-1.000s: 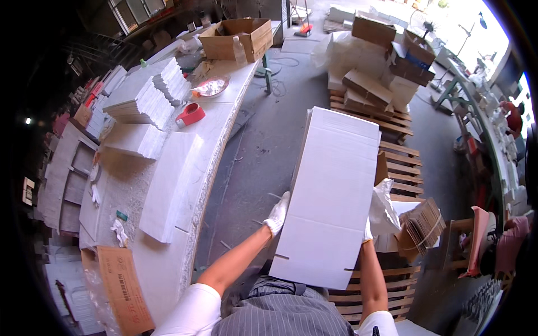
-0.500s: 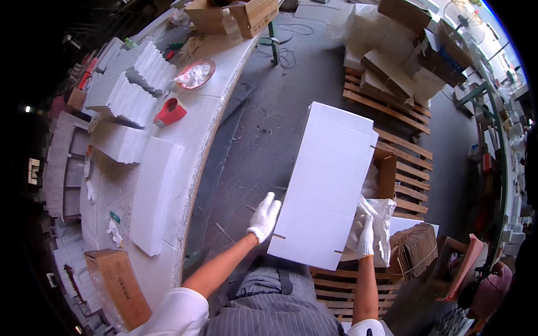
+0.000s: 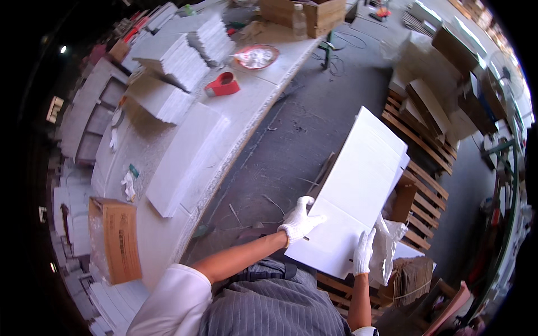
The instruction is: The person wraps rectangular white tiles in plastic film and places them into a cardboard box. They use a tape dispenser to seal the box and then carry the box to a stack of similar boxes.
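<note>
A long white cardboard sheet (image 3: 352, 193), creased across its lower half, lies in front of me to the right, on top of other white sheets that show at its right edge. My left hand (image 3: 301, 222), in a white knit glove, is open at the sheet's left edge, its fingers apart over the near corner. My right hand (image 3: 364, 252), gloved alike, is open with fingers stretched along the near right edge. Right beside it is a crumpled whitish plastic bag (image 3: 388, 246). Whether either hand grips the sheet cannot be seen.
At left runs a long white worktable (image 3: 238, 151) with stacked white cardboard (image 3: 182, 159), a red tape dispenser (image 3: 223, 85), a red-rimmed bowl (image 3: 256, 57) and a brown carton (image 3: 121, 241). Wooden pallets (image 3: 428, 182) and a tied bundle of brown cardboard (image 3: 413, 280) are at right.
My left hand has moved right, from beside the sheet onto its edge. My right hand has come from the plastic bag to the sheet's right edge. The view has turned, tilting the table.
</note>
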The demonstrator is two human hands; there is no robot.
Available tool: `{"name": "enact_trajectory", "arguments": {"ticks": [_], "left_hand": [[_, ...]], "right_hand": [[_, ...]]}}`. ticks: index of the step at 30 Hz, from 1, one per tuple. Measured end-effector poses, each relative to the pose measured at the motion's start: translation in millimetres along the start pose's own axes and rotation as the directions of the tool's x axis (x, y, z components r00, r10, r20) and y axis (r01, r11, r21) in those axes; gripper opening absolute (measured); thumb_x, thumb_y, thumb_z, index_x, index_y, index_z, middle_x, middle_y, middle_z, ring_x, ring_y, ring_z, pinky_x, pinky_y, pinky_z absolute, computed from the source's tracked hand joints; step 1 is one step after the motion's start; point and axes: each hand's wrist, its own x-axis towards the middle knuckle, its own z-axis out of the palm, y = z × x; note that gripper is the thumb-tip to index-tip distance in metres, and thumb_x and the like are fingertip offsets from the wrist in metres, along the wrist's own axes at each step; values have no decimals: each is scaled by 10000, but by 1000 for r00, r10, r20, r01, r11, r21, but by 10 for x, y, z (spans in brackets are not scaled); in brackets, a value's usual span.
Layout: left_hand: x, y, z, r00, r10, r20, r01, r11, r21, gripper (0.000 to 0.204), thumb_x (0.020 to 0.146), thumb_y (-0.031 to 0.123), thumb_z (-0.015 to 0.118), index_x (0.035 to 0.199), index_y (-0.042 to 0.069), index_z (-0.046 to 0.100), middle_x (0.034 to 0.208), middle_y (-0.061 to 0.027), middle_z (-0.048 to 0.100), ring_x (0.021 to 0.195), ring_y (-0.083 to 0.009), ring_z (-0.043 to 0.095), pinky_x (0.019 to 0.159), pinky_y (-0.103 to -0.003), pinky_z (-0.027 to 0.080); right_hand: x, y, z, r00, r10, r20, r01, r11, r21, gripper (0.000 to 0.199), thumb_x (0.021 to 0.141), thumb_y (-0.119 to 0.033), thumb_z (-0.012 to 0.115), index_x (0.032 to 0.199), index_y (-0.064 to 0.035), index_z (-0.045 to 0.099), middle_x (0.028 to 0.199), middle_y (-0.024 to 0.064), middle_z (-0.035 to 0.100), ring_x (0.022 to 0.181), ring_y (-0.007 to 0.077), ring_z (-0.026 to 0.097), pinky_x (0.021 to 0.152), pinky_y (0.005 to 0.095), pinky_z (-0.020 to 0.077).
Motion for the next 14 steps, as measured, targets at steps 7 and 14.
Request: {"name": "enact_trajectory", "arguments": {"ticks": [7,14], "left_hand": [[-635,202,-1400,943,320,-95,-295,932,210,398,869,258,651,1193,40,578,1073,-195,655,1016,-360,629,874,-450,510],[-2032,-194,-3076,648,585,-488,95,573,814,205,821,164,691,1025,153,685,891,-19,653,826,-215,625,750,-388,521]], "right_hand": [[-128,-961,175,947,-316,-53,271,878,-395,794,949,-381,592,1514,31,216,1579,258,180,1455,398,213,1185,433,207],[-642,-3295,893,70,-985,155,897,-6,-441,1044,770,-475,773,1570,-213,156,1612,186,146,1481,409,120,1163,604,126]]}}
